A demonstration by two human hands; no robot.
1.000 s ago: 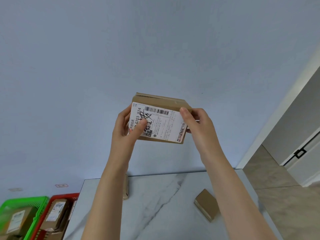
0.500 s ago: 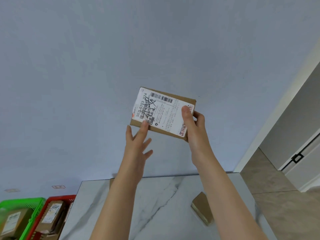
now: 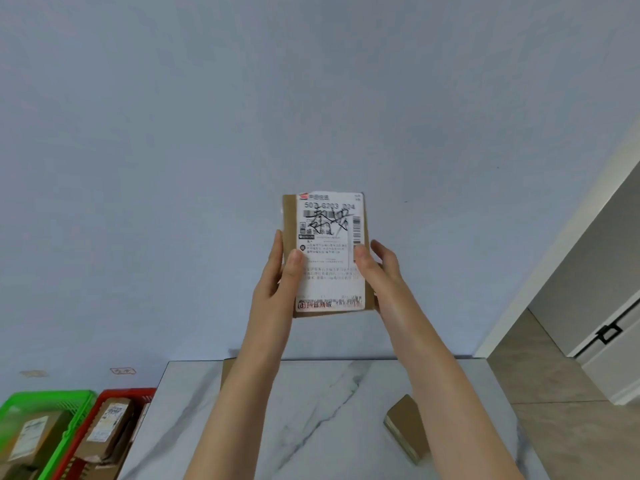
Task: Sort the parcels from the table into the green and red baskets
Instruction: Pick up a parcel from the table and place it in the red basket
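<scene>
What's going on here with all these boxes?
A person is sorting parcels. The left hand and right hand hold a brown parcel by its sides, upright above the table, with its shipping label facing the camera, probably to read it. A small box lies on the table to the right, not yet sorted. Low on the left, the green basket and the red basket both already contain parcels.
</scene>
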